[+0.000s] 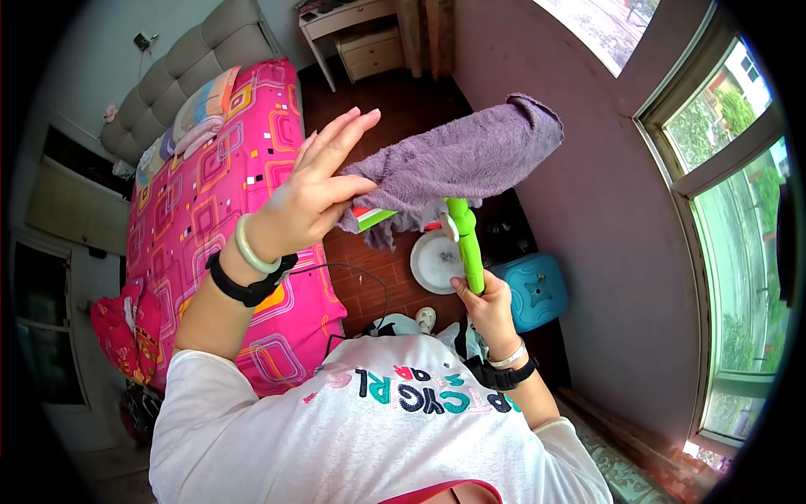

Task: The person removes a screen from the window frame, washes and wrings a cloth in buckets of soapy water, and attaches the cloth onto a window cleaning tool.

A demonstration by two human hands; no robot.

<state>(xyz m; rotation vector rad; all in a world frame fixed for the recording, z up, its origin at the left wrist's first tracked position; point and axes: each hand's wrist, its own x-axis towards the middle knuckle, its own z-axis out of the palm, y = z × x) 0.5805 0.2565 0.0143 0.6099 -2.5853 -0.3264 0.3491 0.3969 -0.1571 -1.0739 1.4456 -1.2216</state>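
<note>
My right hand (491,315) is wrapped round the lower end of the bright green handle of a window squeegee (470,252), held upright in front of me. A purple towel (470,160) drapes over its head and hides most of it. Only a green, white and red end (374,218) of the head pokes out at the left, beside my left hand (315,189). That hand is open, its fingers stretched up and away, while the thumb touches the towel's left end.
To the left stands a bed (252,193) with a pink patterned cover. Below the squeegee are a white basin (437,265) and a blue plastic stool (533,290) on the floor. Windows (730,235) line the right wall. A white desk (348,21) is at the back. A dark cable (374,281) crosses the floor.
</note>
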